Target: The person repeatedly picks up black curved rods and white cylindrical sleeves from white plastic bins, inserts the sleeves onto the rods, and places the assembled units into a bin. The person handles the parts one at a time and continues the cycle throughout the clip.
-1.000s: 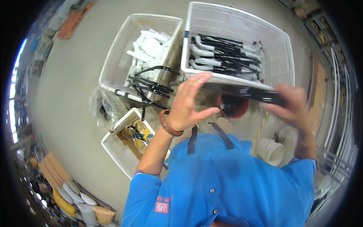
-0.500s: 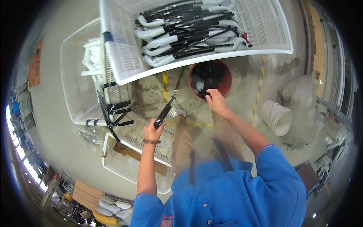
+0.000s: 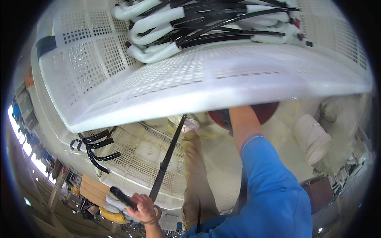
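Observation:
My left hand, low in the picture, is closed around a black rounded tube-like piece; its exact kind does not show. A long dark strap runs close beside that hand. My right forearm reaches over the red bucket under the near rim of a big white crate. That rim hides my right hand completely. A bit of black material shows in the bucket beside the forearm.
Black bars with white wrapped bent ends fill the big crate. Bent black tubes hang at the left above a lower white crate. A whitish bucket lies tilted at the right.
I have leaned forward, so the big crate fills more of the picture. My left hand has moved down and left with the black piece. My right hand has gone out of sight behind the rim.

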Available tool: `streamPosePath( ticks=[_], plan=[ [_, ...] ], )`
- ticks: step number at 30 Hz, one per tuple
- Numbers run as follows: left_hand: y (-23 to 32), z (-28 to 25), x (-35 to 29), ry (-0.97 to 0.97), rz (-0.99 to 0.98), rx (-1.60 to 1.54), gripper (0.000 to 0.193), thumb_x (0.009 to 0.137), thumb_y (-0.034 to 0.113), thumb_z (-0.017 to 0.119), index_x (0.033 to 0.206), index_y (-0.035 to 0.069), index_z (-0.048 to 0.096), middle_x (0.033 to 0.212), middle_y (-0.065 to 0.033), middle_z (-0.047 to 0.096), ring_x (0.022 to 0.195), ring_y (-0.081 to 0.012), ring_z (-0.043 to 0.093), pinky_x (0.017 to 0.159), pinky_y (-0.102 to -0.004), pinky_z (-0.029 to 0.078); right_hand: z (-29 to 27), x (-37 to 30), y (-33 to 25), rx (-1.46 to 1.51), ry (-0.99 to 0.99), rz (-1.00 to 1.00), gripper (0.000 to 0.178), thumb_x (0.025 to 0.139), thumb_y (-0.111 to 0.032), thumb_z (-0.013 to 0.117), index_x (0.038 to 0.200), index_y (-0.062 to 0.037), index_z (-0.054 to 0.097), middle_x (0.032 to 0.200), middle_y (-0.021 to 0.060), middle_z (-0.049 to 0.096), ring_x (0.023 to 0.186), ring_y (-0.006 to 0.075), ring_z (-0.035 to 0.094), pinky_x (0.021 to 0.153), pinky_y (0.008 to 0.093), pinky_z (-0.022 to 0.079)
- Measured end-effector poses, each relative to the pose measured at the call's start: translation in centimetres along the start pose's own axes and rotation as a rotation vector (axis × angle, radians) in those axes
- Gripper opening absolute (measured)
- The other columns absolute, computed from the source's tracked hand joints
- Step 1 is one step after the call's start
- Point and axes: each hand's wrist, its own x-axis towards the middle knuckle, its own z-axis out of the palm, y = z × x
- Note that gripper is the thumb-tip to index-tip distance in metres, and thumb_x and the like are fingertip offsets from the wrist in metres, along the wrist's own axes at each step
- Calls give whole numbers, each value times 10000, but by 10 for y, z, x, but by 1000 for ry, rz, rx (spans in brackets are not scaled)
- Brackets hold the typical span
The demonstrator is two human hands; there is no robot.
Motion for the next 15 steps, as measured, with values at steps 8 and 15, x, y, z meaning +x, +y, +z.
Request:
streamPosePath(
  ticks=[8,15],
  plan=[
    [-2,0,-1,24,93,152,278,861,114,673,943,51,415,721,-52,442,515,-142,432,426,-250,365,-41,10,15,486,-495,104,203,830,-147,595,880,47,628,754,208,653,690,356,637,628,447,503],
    [10,27,20,11,79,373,221,837,141,729,878,66,525,636,34,499,549,-56,482,469,-223,389,-177,-125,-18,456,-612,64,74,699,36,591,626,46,592,558,162,572,478,268,577,436,358,442]
  ],
)
